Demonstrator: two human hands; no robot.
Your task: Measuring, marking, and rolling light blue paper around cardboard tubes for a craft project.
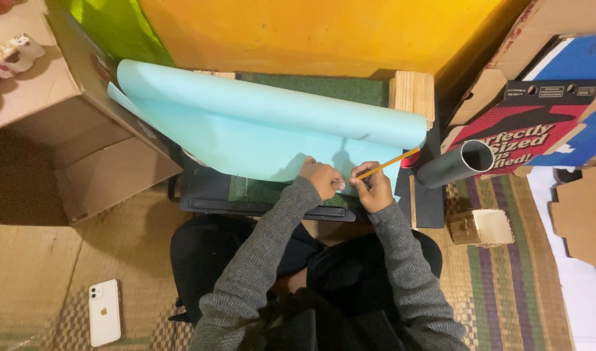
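A large light-blue paper sheet (259, 123) lies curled over a black board (207, 188) with a green mat on it. My right hand (373, 188) grips a yellow pencil (392, 162), its tip down at the sheet's near edge. My left hand (323, 177) rests right beside it, fingers pressing a small white thing against the paper's edge; I cannot tell what it is. Both arms wear grey knit sleeves.
An open cardboard box (83, 130) stands at the left, printed cartons (538, 123) at the right. A grey tube (455, 164) lies right of the board, a stack of wooden sticks (413, 93) behind it, a small wooden box (481, 227) nearer. A white phone (104, 312) lies on the woven mat.
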